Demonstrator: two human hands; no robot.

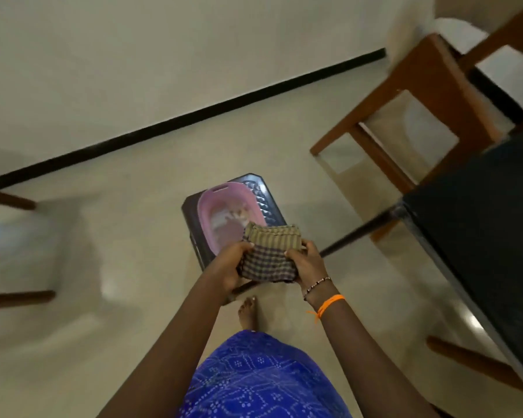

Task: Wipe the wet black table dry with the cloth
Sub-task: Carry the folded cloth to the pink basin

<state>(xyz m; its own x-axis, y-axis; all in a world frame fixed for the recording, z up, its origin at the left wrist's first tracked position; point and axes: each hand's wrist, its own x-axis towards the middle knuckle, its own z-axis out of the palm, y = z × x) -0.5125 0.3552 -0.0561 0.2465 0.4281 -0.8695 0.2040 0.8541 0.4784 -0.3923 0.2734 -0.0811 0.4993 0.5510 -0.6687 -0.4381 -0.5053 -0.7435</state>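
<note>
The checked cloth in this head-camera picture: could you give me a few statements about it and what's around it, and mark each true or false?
1. Both hands, left hand and right hand, hold the checked cloth. True.
2. The cloth lies flat on the black table. False: it is held up in front of the person, away from the table on the right.
3. A pink basin sits on a dark stool. True.
4. The basin is green. False: it is pink.
5. An orange thread circles the left wrist. False: it is on the right wrist.
</note>
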